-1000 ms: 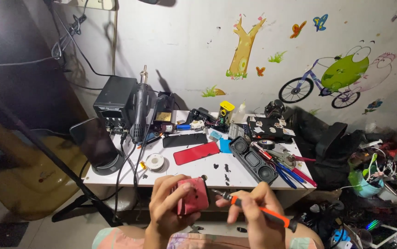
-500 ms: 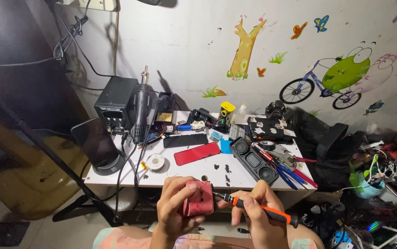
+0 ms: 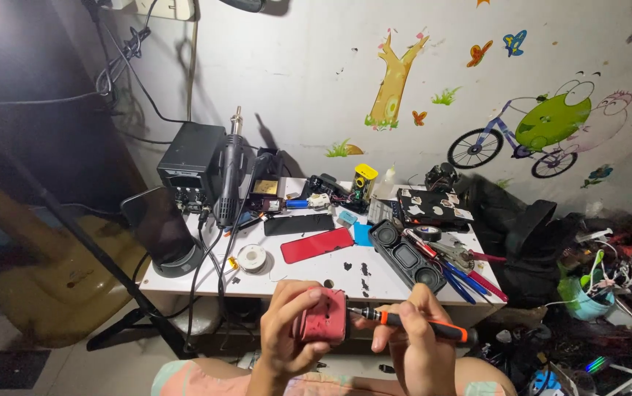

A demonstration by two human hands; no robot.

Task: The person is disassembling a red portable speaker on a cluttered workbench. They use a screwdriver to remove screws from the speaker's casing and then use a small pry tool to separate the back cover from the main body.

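Held object: a small red boxy plastic casing (image 3: 323,317), held in the air just in front of the near table edge, above the person's lap, its broad face turned up toward the camera so the screw points can be seen.
Left hand: the left hand (image 3: 291,330) is curled shut round the casing from the left and underneath, fingers wrapped about its side, which steadies it against the push of the tool.
Right hand: the right hand (image 3: 413,339) is closed on an orange-and-black-handled screwdriver (image 3: 411,323), gripped near the front of the handle for control.
Tool tip: the metal shaft lies nearly level and points left, its tip at the casing's right edge; whether it sits in a screw head is too small to tell.
Table: a white table (image 3: 301,275) just beyond the hands carries the spare parts within reach.
Nearest on it: a flat red phone back cover (image 3: 317,244), a black phone (image 3: 299,224), and a small spool of solder wire (image 3: 252,257).
Right side: a long black speaker (image 3: 406,257) with loose pliers and pens beside it.
Back left: a black box-shaped soldering station (image 3: 191,163) with its hot-air handle (image 3: 229,172) standing upright in a holder, clear of the work.
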